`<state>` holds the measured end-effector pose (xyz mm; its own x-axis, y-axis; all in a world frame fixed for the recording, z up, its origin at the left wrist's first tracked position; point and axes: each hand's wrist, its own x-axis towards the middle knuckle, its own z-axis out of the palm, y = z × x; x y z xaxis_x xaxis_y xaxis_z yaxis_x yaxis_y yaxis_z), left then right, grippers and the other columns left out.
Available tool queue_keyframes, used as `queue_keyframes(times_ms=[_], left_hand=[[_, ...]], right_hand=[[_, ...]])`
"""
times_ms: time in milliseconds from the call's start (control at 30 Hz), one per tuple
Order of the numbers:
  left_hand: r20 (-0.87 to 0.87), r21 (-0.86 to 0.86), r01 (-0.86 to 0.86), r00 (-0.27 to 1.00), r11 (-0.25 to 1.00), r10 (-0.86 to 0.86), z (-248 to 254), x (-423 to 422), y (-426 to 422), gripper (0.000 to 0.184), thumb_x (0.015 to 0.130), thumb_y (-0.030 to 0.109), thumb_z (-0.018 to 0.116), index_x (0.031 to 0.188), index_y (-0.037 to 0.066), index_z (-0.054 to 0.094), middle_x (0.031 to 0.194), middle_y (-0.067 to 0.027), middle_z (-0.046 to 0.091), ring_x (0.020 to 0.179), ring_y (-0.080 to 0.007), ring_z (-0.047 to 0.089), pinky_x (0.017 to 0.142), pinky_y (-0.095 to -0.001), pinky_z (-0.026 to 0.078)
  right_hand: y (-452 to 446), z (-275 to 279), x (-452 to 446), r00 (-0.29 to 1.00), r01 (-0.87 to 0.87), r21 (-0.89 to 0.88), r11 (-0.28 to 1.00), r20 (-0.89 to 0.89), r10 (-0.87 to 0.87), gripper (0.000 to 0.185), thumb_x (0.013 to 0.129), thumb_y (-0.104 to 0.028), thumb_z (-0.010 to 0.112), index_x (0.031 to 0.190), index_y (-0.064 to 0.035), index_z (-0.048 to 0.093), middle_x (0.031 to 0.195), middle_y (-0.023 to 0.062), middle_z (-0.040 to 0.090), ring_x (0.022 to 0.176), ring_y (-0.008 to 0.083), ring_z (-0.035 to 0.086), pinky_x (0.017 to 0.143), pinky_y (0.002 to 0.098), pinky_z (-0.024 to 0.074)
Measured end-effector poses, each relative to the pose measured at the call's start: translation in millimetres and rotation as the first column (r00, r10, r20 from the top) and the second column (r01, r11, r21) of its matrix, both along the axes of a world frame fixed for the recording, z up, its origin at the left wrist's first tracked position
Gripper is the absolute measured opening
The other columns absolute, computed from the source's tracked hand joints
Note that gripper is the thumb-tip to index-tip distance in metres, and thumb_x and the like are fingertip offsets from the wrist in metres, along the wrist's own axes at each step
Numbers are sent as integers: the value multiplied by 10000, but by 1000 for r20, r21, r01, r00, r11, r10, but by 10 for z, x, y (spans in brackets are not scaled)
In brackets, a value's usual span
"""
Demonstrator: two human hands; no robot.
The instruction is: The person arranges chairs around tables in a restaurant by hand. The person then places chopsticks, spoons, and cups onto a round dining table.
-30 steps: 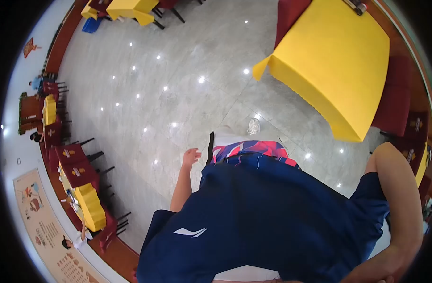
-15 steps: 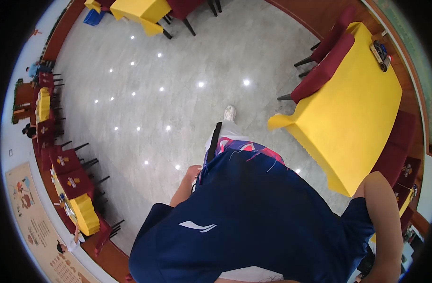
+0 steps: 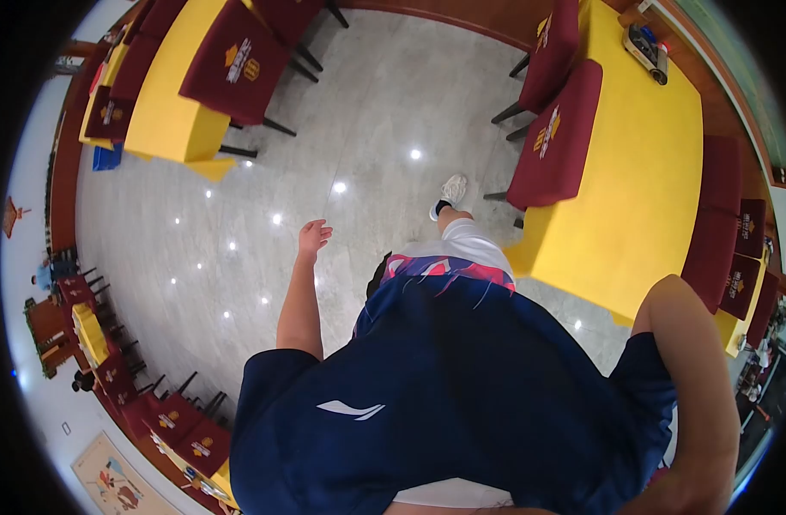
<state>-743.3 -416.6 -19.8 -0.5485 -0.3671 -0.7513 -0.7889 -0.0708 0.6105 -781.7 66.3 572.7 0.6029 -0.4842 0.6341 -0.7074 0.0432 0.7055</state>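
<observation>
My left hand (image 3: 315, 238) hangs over the grey floor, its arm stretched forward at my left side. Its fingers are apart and slightly curled, with nothing between them. My right arm (image 3: 698, 369) is bent sharply at the elbow, and its forearm runs back towards the bottom edge; the hand is out of sight. The dark blue shirt (image 3: 462, 378) covers my torso, above patterned fabric (image 3: 449, 268) and white shorts. One white shoe (image 3: 453, 189) shows ahead on the floor.
A yellow-covered table (image 3: 642, 172) stands at right with maroon chairs (image 3: 558, 137) beside it and a black portable device (image 3: 646, 53) on top. Another yellow table (image 3: 172, 103) with chairs is at upper left. People (image 3: 82, 380) and further tables line the left wall.
The view has shifted, bringing the upper-left table and chairs closer. My left hand has swung forward from beside the shorts. A different stride shows, with the shoe further right.
</observation>
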Motion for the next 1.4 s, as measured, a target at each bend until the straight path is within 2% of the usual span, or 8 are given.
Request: queue_keyframes(times_ms=[133,200,300,567,1067,1133,1233,1400], left_hand=[[22,19,99,995,995,-100,-86,-905,196,314,917,307,513,1151,113,592,936,-63,698,829,-157,640,753,-332,485],[78,96,142,986,985,-150,-162,-1142,336,345,926,343,485,1189,141,584,1006,-75,694,918,-184,636,823,-388,470],[261,201,241,921,950,-289,-154,-1622,591,367,921,332,488,1219,136,576,1048,-101,682,959,-205,626,864,-410,446],[275,178,421,847,890,-455,-143,-3249,836,367,918,333,504,1215,126,566,1061,-104,684,977,-214,639,869,-419,457],[44,-36,957,290,288,-956,-489,-8325,2072,347,900,308,524,1143,87,636,903,-123,705,800,-185,659,670,-334,500],[-120,-241,964,88,115,-989,-173,-8950,2715,369,900,341,542,1121,59,631,905,-121,701,826,-200,659,726,-340,507],[-463,-614,787,-297,61,-835,705,-9390,3854,496,811,245,697,1234,54,523,1123,-148,624,1031,-283,611,914,-384,476],[-300,-927,363,-868,-94,-395,2209,-9388,5227,769,691,323,798,1340,87,460,1332,-144,491,1249,-323,442,1046,-429,359]], right_hand=[[214,-90,-755,985,-150,-75,986,71,155,265,873,-114,516,610,-90,487,488,-52,457,374,41,372,502,120,350],[330,-34,-1071,573,-602,62,796,728,376,265,881,-139,510,621,-92,490,483,-52,433,371,45,367,486,126,359],[514,94,-1645,992,63,-97,993,-105,-73,279,893,-176,493,625,-99,485,473,-51,403,364,47,352,461,136,355],[575,195,-2658,943,264,-118,957,-175,-281,331,894,-206,471,577,-117,438,439,-47,373,345,36,338,383,126,298],[-235,396,-4399,511,62,250,966,824,-246,359,904,-211,458,558,-119,426,441,-44,394,333,36,342,367,125,289],[-302,385,-4784,713,699,-4,715,-82,-697,362,907,-209,455,555,-121,440,439,-43,406,317,44,334,361,130,292],[-389,393,-5116,519,842,-37,538,-217,-827,356,900,-198,461,551,-124,451,435,-42,418,306,48,337,352,135,289],[-373,493,-5443,327,938,19,346,-377,-866,358,894,-194,466,544,-118,463,438,-37,438,313,44,373,333,128,289]])
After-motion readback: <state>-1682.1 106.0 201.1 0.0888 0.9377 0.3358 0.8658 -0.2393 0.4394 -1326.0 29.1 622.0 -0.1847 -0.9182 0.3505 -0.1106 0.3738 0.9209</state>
